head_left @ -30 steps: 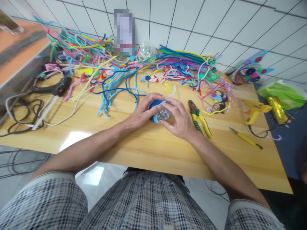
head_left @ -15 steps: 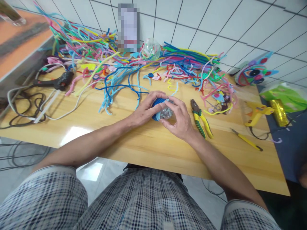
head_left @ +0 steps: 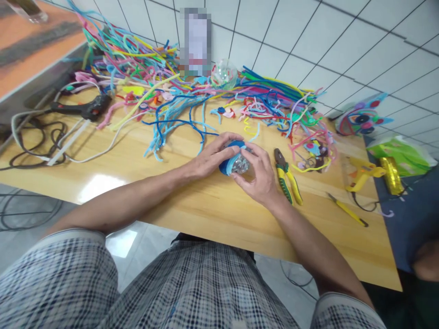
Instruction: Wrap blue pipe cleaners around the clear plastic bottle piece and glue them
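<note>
Between my hands is a clear ball [head_left: 241,165], partly wrapped with dark and light blue pipe cleaners. My left hand [head_left: 216,156] is closed round its blue-wrapped side. My right hand [head_left: 259,176] curves round the clear side, thumb below and fingers on top, near the light blue strand. My palms and fingers hide part of the ball. Just right of my right hand lie pliers [head_left: 287,177] with yellow and green handles. Beyond the ball, loose blue pipe cleaners [head_left: 171,121] spread over the wooden table [head_left: 192,208].
Heaped pipe cleaners [head_left: 137,64] line the wall, with a phone [head_left: 198,43] and another clear ball [head_left: 224,74] among them. A black glue gun [head_left: 85,108] with cables lies left. On the right are a yellow glue gun [head_left: 365,174], a craft knife [head_left: 348,210] and a decorated mask-like piece [head_left: 361,116].
The camera view has shifted slightly. The ball has turned a little in my hands, so more of the light blue band shows. Both hands keep their hold.
</note>
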`<state>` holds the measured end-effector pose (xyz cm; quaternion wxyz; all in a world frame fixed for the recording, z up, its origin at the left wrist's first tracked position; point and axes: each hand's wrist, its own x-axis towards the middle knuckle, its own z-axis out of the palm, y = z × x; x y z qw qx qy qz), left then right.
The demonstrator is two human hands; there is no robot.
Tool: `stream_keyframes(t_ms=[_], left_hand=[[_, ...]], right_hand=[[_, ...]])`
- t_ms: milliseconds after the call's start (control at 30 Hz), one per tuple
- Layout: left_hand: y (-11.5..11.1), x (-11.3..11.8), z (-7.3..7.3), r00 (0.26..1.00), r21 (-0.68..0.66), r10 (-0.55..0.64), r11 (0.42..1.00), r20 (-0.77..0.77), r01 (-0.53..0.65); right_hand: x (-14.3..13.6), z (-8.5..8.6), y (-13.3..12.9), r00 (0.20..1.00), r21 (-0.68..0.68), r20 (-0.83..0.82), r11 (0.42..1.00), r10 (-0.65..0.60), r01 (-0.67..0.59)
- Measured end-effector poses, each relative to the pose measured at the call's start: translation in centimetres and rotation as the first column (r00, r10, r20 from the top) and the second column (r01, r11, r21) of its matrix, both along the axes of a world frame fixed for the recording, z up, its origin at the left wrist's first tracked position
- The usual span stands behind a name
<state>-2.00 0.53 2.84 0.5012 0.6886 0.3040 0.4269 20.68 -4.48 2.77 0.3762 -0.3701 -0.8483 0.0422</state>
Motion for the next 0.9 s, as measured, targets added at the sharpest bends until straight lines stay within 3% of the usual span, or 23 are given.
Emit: stream_keyframes(t_ms=[233,533,733,900], left_hand=[[0.3,-0.1,-0.2,0.999,0.108,-0.026,0.994,-0.022,0.028],[0.2,0.0,0.0,0.999,0.147,-0.029,0.989,-0.034,0.033],[0.3,0.7,-0.7,1.000,0.230,0.013,0.973,0.002,-0.014],[0.1,1.1,-0.6,0.999,0.325,0.029,0.946,-0.039,-0.015]], right_hand=[[0.2,-0.1,0.0,1.000,-0.016,-0.003,1.000,0.004,-0.004],[0.1,0.1,0.0,1.000,0.024,-0.010,1.000,-0.016,0.017],[-0.1,0.7,-0.3,0.997,-0.047,-0.079,0.999,-0.005,0.002],[-0.7,0.8,-0.8,0.985,-0.054,-0.152,0.996,-0.076,0.068]])
